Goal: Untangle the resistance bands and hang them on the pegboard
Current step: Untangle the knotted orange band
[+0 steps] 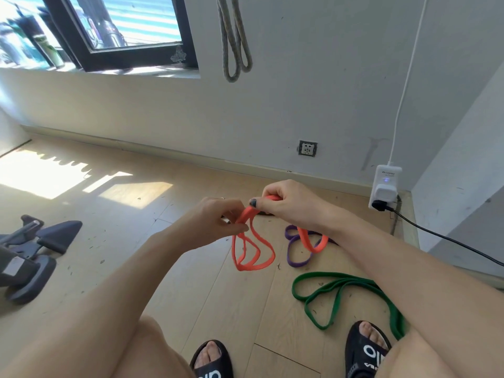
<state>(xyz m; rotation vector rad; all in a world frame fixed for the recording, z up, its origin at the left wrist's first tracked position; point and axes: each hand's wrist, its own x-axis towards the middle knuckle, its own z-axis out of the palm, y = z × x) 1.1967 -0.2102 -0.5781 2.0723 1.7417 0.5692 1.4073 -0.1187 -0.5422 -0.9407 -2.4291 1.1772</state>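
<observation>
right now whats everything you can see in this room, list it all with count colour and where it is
orange rubber resistance band: 1, orange, held up in both hands, loops hanging over the floor
purple rubber resistance band: 1, purple, on the floor behind the orange one
green rubber resistance band: 1, green, on the floor by the right foot
grey-green looped band: 1, hanging on the wall
wall socket: 1, white, low on the wall
white plug-in adapter: 1, right, black cable leading off
dark grey equipment: left floor, kind unclear
window: 1, black frame, upper left
black slide sandals: 2, on the feet
left hand: pinches the orange band
right hand: grips the orange band
</observation>
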